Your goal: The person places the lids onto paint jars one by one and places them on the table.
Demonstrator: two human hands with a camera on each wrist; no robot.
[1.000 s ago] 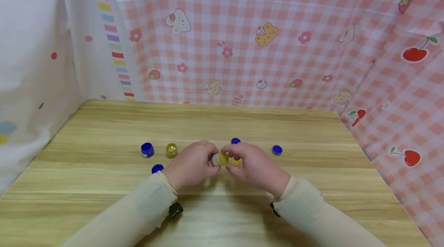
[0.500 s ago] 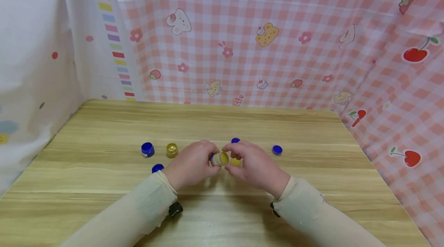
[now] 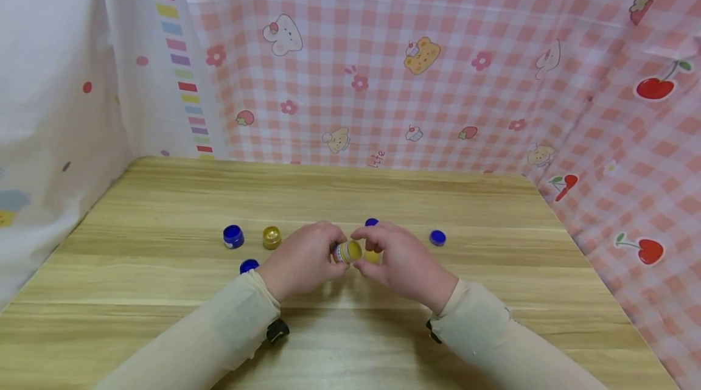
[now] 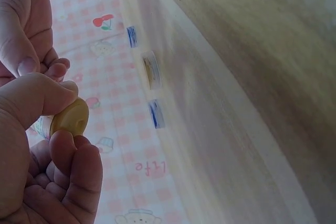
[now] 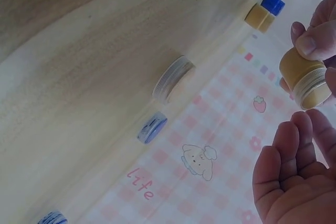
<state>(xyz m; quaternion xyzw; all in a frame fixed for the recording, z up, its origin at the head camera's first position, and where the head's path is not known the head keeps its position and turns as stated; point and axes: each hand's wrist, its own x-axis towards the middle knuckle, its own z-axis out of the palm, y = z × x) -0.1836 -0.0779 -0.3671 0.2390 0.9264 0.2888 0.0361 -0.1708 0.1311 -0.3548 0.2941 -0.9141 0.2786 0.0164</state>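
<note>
Yellow, round, clear-rimmed jar (image 3: pixel 347 252) is pinched by the left hand (image 3: pixel 303 259); just right of it, the right hand (image 3: pixel 406 265) has loosely bent fingers.

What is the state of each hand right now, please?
Left hand: closed, holding a yellow jar.
Right hand: open near the jar, holding nothing.

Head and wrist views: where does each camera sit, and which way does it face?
Head: worn on the head, facing forward and down at the table; left grip, right grip and sleeves show.
Left wrist: worn there, facing forward-right toward the held yellow jar, lids beyond; both grips partly show.
Right wrist: worn there, facing forward-left toward the same jar, other jars beyond; both grips partly show.
Shared: both wrist views show that jar and pink checked cloth.
</note>
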